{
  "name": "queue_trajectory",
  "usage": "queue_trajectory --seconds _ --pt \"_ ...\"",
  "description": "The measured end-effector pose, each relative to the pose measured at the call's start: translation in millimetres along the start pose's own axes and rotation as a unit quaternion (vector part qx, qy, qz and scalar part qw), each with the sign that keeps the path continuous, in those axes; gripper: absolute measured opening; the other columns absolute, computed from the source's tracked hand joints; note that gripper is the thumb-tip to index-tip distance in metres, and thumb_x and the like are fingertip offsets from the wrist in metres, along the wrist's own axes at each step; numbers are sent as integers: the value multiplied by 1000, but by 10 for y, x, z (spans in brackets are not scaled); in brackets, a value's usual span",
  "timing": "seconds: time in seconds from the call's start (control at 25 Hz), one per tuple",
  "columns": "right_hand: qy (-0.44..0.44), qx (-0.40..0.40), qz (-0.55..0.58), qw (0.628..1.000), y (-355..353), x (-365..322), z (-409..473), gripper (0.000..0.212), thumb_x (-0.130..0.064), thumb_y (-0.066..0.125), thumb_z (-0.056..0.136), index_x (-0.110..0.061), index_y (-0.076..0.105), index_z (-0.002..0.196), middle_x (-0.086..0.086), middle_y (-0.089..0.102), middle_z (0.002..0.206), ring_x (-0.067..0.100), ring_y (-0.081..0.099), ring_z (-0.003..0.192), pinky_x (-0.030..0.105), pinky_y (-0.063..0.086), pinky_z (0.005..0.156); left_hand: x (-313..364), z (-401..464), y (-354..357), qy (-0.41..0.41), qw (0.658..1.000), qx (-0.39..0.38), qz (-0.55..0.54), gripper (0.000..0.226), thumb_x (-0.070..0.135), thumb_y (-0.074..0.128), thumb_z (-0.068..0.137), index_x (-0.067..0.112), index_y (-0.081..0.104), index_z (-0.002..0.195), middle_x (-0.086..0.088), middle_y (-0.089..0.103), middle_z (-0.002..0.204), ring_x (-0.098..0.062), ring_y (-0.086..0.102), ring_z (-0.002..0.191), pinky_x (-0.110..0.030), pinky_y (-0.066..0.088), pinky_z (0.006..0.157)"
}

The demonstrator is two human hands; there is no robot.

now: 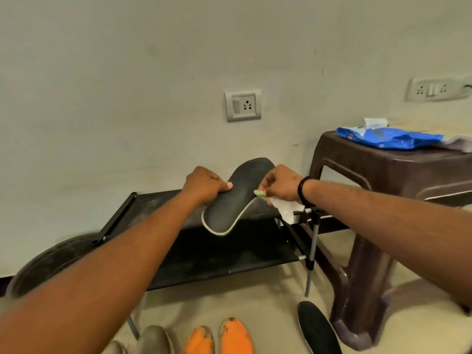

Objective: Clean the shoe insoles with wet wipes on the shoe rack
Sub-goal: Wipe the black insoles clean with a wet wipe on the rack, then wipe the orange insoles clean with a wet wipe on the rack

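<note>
At the far left a dark round pan point(48, 261) leans on the floor against the wall, beside my black shoe rack point(204, 261). My left hand point(204, 186) grips the left edge of the dark insole point(236, 200), thumb lying on its top face, holding it bent and raised above the rack's upper shelf; its pale-rimmed heel end points toward me and its toe end curls up toward the wall. My right hand point(279, 183) pinches the insole's right edge together with a crumpled white wet wipe point(288, 208) that hangs below my fingers. A black band point(303, 190) circles that wrist. The two hands are apart, one on each side of the insole. On the floor in front lie grey insoles point(150, 339), two orange insoles point(219, 338) and another black insole point(318, 328). To the right stands a brown plastic stool point(383, 175) carrying a blue wipes pack point(390, 139). Two wall sockets point(243, 105) sit on the wall behind.
</note>
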State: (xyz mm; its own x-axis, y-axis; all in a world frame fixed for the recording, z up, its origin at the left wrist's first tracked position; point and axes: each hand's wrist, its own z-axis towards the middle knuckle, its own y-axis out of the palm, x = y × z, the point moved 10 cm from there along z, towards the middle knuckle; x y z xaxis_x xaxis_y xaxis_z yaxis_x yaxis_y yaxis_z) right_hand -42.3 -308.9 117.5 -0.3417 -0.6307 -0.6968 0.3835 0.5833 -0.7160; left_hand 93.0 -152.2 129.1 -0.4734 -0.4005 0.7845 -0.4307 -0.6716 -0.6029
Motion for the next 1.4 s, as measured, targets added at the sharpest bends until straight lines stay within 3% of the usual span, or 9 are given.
queue_trajectory --seconds 0.12,0.24,0.4,0.52,0.68,0.84,1.08,1.16,1.4 --pt "84 -33 55 994 72 415 -352 16 2 56 93 -4 68 84 14 68 79 17 64 53 29 56 55 -276 -450 491 -109 983 -72 -126 22 12 78 84 -8 70 87 -14 67 75 -18 58 55 -23 49 48" --pt "175 -92 111 974 445 895 -929 16 0 50 96 -2 64 89 19 68 85 14 60 46 24 49 46 -693 -1107 1080 -202 949 -132 -201 8 3 73 86 0 68 80 -11 68 77 -13 62 52 -18 49 46" --pt "220 -137 89 962 1199 1407 -1505 13 1 58 89 2 71 91 15 73 82 22 71 75 24 47 50 -1398 -1945 1752 -312 906 -214 -190 5 -3 72 85 -4 68 90 -13 71 74 -16 69 54 -20 54 46" --pt "263 -94 112 954 1744 1849 -1799 9 1 62 83 -2 70 81 10 71 79 28 71 80 32 53 61 -2006 -2392 2082 -380 885 -199 -180 10 -6 72 84 -4 63 88 -14 68 76 -18 68 50 -25 56 46" --pt "326 -115 61 936 2527 2422 -2210 14 -12 62 89 -1 69 93 11 67 91 27 63 82 35 52 71 -2625 -2606 2479 -398 902 -140 -87 17 0 76 83 -2 59 79 -17 64 73 -28 67 58 -42 63 68" --pt "356 -128 14 926 2769 2585 -2301 14 -19 65 92 -6 63 98 10 57 90 24 53 80 29 40 69 -2799 -2606 2795 -386 915 -106 -43 23 11 79 82 0 64 95 -18 69 87 -31 71 71 -34 60 57" --pt "422 -126 21 898 2919 2957 -2363 18 -18 60 95 -2 62 89 14 57 98 25 56 89 27 43 76 -3117 -2567 3216 -428 895 -63 -111 21 19 78 81 6 74 97 -16 74 99 -36 72 88 -39 59 83" --pt "442 -93 46 891 2949 3043 -2369 29 -22 53 100 2 60 116 16 60 114 29 59 107 29 45 89 -3164 -2570 3327 -443 886 -44 -134 20 19 79 81 10 76 98 -13 75 100 -36 71 91 -40 57 88" --pt "479 6 9 878 2847 3227 -2342 37 -32 61 95 -4 61 118 15 63 121 32 63 106 38 53 93 -3046 -2570 3479 -459 864 -8 -208 15 7 80 79 12 70 88 -9 70 89 -29 71 81 -37 60 81"
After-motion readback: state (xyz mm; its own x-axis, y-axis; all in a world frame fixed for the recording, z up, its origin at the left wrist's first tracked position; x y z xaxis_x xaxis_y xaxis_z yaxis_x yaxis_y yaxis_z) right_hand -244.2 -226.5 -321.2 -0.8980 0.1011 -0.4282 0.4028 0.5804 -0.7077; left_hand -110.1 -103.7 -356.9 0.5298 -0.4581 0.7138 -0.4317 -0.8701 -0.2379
